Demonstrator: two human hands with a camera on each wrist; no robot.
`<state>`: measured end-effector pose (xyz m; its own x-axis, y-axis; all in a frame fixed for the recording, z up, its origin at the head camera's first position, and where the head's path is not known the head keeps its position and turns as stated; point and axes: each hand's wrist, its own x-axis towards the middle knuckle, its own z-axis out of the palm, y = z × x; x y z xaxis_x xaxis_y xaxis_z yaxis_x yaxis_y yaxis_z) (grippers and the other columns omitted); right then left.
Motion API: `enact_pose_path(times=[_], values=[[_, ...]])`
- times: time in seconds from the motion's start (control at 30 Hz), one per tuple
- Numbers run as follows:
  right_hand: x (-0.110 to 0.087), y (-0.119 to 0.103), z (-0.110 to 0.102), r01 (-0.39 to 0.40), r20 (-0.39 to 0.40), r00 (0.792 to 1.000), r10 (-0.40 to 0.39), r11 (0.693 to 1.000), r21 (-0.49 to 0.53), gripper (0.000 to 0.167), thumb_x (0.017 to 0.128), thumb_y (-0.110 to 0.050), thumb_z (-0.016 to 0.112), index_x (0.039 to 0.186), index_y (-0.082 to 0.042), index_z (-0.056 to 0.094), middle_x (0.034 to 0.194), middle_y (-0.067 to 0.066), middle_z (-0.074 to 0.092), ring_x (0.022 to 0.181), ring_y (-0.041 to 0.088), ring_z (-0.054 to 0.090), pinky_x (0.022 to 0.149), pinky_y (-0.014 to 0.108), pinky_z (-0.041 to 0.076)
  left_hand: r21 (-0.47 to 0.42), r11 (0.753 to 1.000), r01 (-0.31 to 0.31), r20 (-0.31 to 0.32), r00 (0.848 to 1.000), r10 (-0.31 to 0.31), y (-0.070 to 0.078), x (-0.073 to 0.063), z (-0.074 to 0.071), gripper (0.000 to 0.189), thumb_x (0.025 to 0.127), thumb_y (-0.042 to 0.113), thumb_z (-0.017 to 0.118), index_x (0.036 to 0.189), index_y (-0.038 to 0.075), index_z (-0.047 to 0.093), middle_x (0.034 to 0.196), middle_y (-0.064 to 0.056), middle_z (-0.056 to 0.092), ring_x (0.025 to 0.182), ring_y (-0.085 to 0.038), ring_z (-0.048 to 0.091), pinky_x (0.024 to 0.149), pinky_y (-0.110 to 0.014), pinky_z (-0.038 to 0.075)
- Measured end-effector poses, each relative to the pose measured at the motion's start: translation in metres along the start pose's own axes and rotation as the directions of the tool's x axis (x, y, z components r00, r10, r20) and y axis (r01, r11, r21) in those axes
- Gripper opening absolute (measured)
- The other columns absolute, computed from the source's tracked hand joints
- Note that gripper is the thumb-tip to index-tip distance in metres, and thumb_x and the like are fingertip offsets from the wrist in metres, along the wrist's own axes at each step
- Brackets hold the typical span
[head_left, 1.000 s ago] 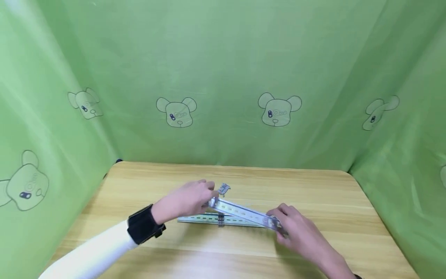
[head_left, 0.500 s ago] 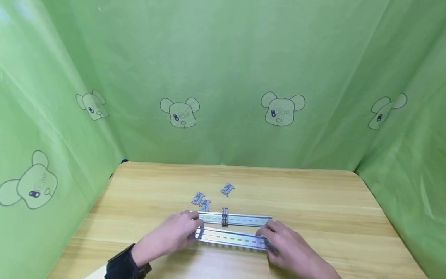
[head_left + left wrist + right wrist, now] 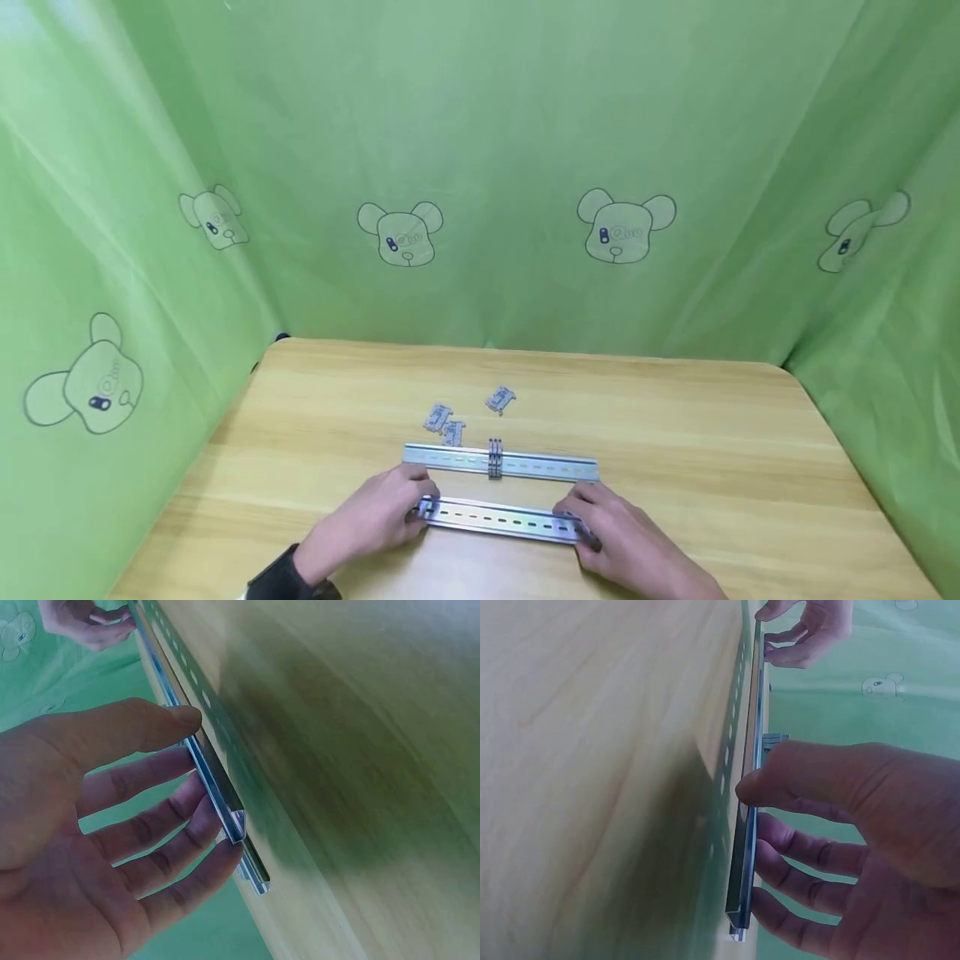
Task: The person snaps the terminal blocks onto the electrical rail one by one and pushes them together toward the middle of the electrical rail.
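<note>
Both my hands hold a slotted metal DIN rail (image 3: 495, 527) by its ends, near the front of the table. My left hand (image 3: 386, 510) has its left end, thumb on the near edge and fingers on the far edge. On the right end, my right hand (image 3: 626, 533) grips the same way. In the left wrist view, the rail (image 3: 214, 784) is just off the tabletop, its slotted shadow beside it. Behind it lies a second DIN rail (image 3: 540, 472), roughly parallel, with a small stack of grey terminal blocks (image 3: 495, 459) upright across its middle.
Three loose grey pieces like terminal blocks lie flat beyond the rear rail: one farther back (image 3: 501, 400), and a pair close together, the left piece (image 3: 437, 417) and the right piece (image 3: 453, 433). Green curtains (image 3: 495, 167) enclose the wooden table (image 3: 675, 408) at back and sides.
The held rail was slanted over the rear rail a second ago. Both hands have brought it nearer the front edge and levelled it, uncovering the rear rail and the loose pair.
</note>
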<state>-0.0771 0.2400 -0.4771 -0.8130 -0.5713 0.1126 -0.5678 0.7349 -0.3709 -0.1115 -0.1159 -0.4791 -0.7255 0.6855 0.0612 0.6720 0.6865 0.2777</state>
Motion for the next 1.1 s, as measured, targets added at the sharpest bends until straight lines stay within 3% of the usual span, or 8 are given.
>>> enact_pose_path(times=[0.5, 0.77, 1.1], values=[[0.002, 0.012, 0.009, 0.001, -0.015, 1.0, 0.0, 0.999, 0.05, 0.034, 0.08, -0.007, 0.082, 0.112, -0.016, 0.072, 0.112, -0.008, 0.06, 0.091, 0.007, 0.053, 0.074, 0.026, 0.055, -0.047, 0.998, 0.033, 0.006, 0.999, -0.033, -0.006, 0.004, 0.004, 0.027, 0.076, 0.008, 0.087, 0.1, 0.013, 0.076, 0.1, 0.001, 0.066, 0.09, -0.009, 0.061, 0.078, -0.021, 0.056], [0.002, 0.011, 0.008, -0.041, 0.024, 0.999, 0.04, 0.998, 0.052, 0.032, 0.082, -0.009, 0.08, 0.113, -0.016, 0.073, 0.112, -0.009, 0.06, 0.093, 0.007, 0.052, 0.077, 0.027, 0.055, -0.062, 0.998, 0.026, -0.001, 1.0, -0.027, -0.006, 0.003, 0.006, 0.026, 0.076, 0.007, 0.086, 0.099, 0.012, 0.076, 0.1, 0.001, 0.068, 0.091, -0.01, 0.063, 0.081, -0.023, 0.058], [0.003, 0.009, 0.01, -0.029, -0.002, 1.0, 0.029, 0.998, 0.058, 0.034, 0.081, -0.008, 0.082, 0.112, -0.017, 0.073, 0.111, -0.01, 0.06, 0.092, 0.007, 0.052, 0.076, 0.027, 0.055, -0.1, 0.995, 0.025, -0.012, 1.0, -0.026, -0.01, 0.003, 0.006, 0.027, 0.075, 0.006, 0.086, 0.1, 0.011, 0.075, 0.099, 0.003, 0.066, 0.09, -0.009, 0.061, 0.08, -0.023, 0.057]])
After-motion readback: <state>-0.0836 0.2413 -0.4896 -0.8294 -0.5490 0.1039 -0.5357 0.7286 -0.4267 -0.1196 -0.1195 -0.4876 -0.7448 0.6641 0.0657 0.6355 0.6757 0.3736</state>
